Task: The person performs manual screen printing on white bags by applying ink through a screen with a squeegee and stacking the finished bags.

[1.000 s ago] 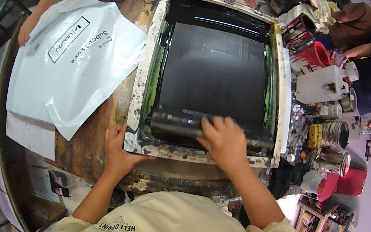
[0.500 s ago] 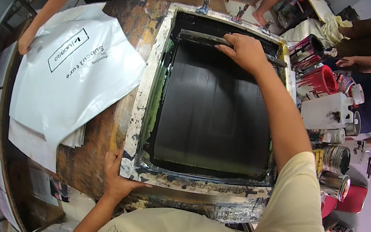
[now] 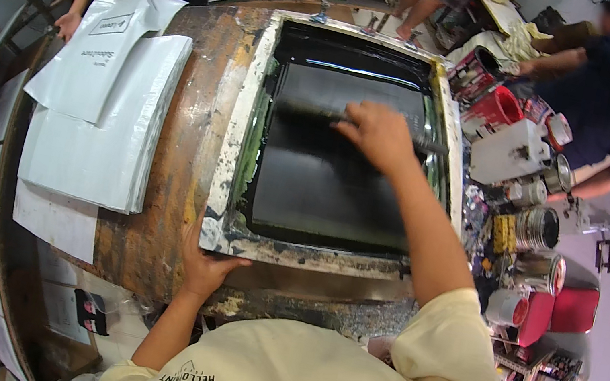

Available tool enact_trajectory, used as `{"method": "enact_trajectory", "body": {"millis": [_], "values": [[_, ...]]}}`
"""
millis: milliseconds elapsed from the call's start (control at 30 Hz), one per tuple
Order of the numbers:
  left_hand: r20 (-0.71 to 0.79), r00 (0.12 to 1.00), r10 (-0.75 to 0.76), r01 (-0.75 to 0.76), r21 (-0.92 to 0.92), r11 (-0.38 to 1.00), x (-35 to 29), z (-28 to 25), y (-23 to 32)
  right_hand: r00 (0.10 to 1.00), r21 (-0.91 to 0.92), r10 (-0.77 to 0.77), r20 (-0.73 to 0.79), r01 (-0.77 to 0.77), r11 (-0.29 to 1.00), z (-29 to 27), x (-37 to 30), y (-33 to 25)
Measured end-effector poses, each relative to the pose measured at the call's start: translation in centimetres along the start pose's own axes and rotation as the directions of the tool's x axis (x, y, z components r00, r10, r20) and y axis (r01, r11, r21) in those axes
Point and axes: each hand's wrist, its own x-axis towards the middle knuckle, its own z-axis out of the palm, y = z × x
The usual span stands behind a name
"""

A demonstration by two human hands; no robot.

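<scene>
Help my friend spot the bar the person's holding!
On the brown wooden table, find the big frame with pale, spotted edges. Inside, a long dark bar lies crosswise. Unlike the flat black surface beneath, it's gripped by the right hand.

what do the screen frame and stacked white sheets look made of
Screen frame: perhaps painted wood, mostly matte; thick pale bars with patchy dark stains, though the core is hidden. Stacked white sheets: likely plastic film, glossy; creases and bright sheen.
</scene>
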Motion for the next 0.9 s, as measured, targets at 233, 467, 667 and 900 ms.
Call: {"method": "enact_trajectory", "body": {"millis": [233, 467, 667, 900], "values": [[0.018, 0.998, -0.061, 0.064, -0.317, 0.946, 0.7, 0.9, 1.5, 0.968, 0.029, 0.118, 0.223, -0.128, 0.991, -7.5, -13.0, -13.5], [-0.110, 0.994, 0.024, -0.066, -0.401, 0.914, 5.5, -1.1, 11.7, 0.991, -0.112, -0.023, -0.131, 0.008, 0.994, -17.4, -10.6, -15.4], [-0.158, 0.935, 0.318, -0.342, -0.164, 0.925, 9.0, -1.0, 15.2, 0.876, -0.254, -0.097, -0.472, -0.030, 0.967, -21.2, -2.9, -13.6], [0.349, 0.936, -0.046, -0.236, 0.720, 0.652, -0.4, 3.6, 8.2, 0.876, -0.297, -0.186, -0.444, 0.052, 0.953, -24.2, 0.5, -11.5]]}}
